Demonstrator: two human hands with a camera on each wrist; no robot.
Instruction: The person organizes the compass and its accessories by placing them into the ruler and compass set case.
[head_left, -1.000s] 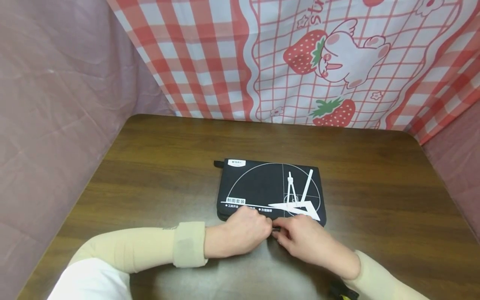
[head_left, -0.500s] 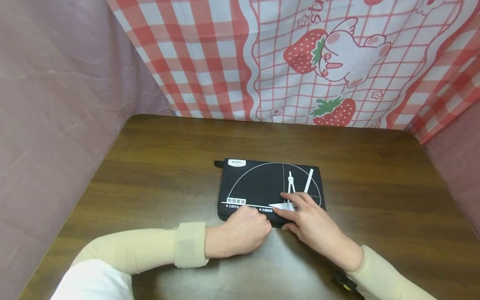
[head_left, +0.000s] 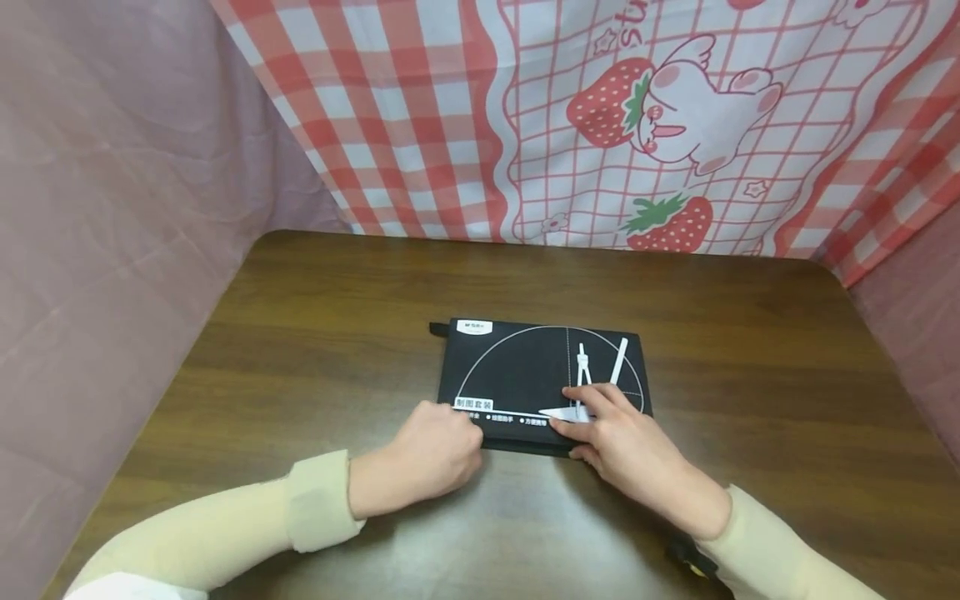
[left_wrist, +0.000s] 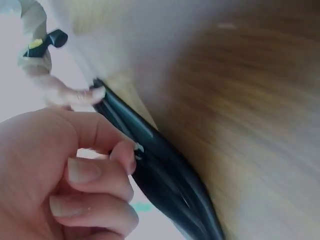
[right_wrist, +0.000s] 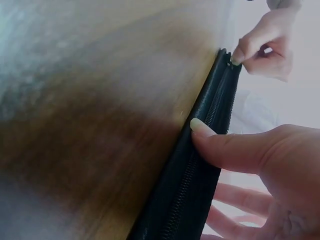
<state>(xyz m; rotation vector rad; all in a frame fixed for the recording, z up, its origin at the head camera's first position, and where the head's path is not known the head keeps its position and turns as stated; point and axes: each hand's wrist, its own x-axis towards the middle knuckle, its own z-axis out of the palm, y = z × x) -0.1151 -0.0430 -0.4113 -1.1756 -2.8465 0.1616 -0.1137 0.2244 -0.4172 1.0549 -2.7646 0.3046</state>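
A black zippered drawing-set case (head_left: pixel 517 367), printed with a white compass, set square and Chinese text, lies flat on the table. At its near left edge my left hand (head_left: pixel 435 446) pinches the small zipper pull (left_wrist: pixel 139 148) between thumb and index finger, the other fingers curled in. Zipper teeth (right_wrist: pixel 177 205) run along the near side in the right wrist view. My right hand (head_left: pixel 630 446) grips the near right part of the case, fingers spread on the cover and thumb (right_wrist: pixel 220 147) against the edge.
The case sits on a brown wood-grain table (head_left: pixel 315 333). A strawberry-print checked cloth (head_left: pixel 420 117) hangs behind it, and a pink cloth (head_left: pixel 112 208) on the left. A black strap end (head_left: pixel 438 329) sticks out at the case's far left corner.
My left hand has slid left along the near edge with the zipper pull. My right hand has let go of the edge beside it and moved up onto the cover's right part.
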